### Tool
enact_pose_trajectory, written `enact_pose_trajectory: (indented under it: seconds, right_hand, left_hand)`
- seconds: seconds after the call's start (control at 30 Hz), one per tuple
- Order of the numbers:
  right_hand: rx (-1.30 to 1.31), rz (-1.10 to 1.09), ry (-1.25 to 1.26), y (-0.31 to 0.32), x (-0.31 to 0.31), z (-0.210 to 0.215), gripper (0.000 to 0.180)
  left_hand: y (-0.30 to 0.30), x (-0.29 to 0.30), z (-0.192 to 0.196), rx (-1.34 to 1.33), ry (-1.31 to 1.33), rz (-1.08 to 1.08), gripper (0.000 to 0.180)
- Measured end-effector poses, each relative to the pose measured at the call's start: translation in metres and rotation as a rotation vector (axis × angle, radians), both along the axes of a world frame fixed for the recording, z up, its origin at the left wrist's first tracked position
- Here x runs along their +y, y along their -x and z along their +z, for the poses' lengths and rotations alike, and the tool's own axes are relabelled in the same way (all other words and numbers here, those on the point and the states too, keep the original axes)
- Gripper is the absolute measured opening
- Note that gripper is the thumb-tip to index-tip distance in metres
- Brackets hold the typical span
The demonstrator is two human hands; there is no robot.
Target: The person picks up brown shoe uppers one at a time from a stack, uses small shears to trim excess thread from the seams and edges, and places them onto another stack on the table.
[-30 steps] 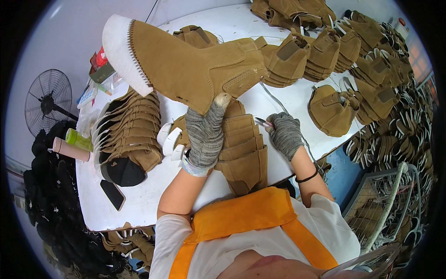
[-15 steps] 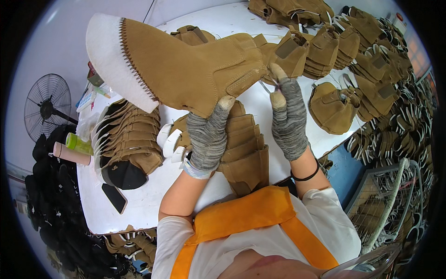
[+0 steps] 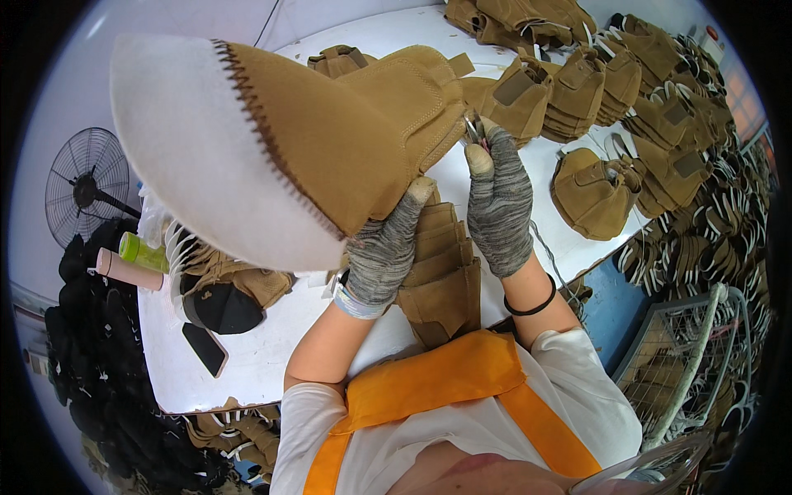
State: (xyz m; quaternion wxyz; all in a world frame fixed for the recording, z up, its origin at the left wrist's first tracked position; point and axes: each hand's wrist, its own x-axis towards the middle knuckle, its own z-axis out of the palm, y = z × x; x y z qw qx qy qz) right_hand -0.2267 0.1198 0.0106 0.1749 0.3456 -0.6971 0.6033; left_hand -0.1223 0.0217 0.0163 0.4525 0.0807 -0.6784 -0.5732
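Note:
A brown suede boot upper (image 3: 346,115) with a white lining (image 3: 186,157) at its wide end hangs above the table, dark zigzag stitching along the seam. My left hand (image 3: 381,252), in a grey fingertip-less glove, is closed on its lower edge, thumb on top. My right hand (image 3: 500,198), gloved the same way, pinches small metal snips (image 3: 473,125) whose tip is against the upper's narrow end; the fingers partly hide them. Under my hands lies an overlapping stack of brown uppers (image 3: 441,285).
More uppers (image 3: 518,95) stand in rows across the white table (image 3: 268,346). At left are another stack with a black piece (image 3: 223,307), a phone (image 3: 205,350), a green bottle (image 3: 142,252) and a pink one (image 3: 130,270). A fan (image 3: 85,190) and wire cart (image 3: 676,363) flank the table.
The upper has swung so its white end is lower, larger and farther left. My right hand has shifted slightly left and up with the snips against the upper's end.

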Motion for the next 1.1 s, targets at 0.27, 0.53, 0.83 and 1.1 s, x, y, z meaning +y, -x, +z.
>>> enact_pose_trajectory:
  seconds: [0.27, 0.53, 0.83, 1.1]
  right_hand:
    - [0.017, -0.027, 0.032, 0.010, 0.000, -0.012, 0.037]
    - [0.015, -0.033, -0.005, 0.002, 0.004, -0.006, 0.037]
    - [-0.055, -0.312, -0.679, 0.052, 0.057, -0.093, 0.035]
    - [0.119, -0.239, -0.811, 0.046, 0.059, -0.108, 0.051]
  left_hand:
    - [0.003, -0.002, -0.002, 0.021, -0.062, 0.002, 0.034]
    - [0.004, -0.003, -0.005, 0.024, -0.053, 0.028, 0.036]
    - [0.003, -0.011, -0.001, 0.100, -0.131, -0.088, 0.034]
    - [-0.005, -0.021, 0.021, 0.105, -0.146, -0.231, 0.043]
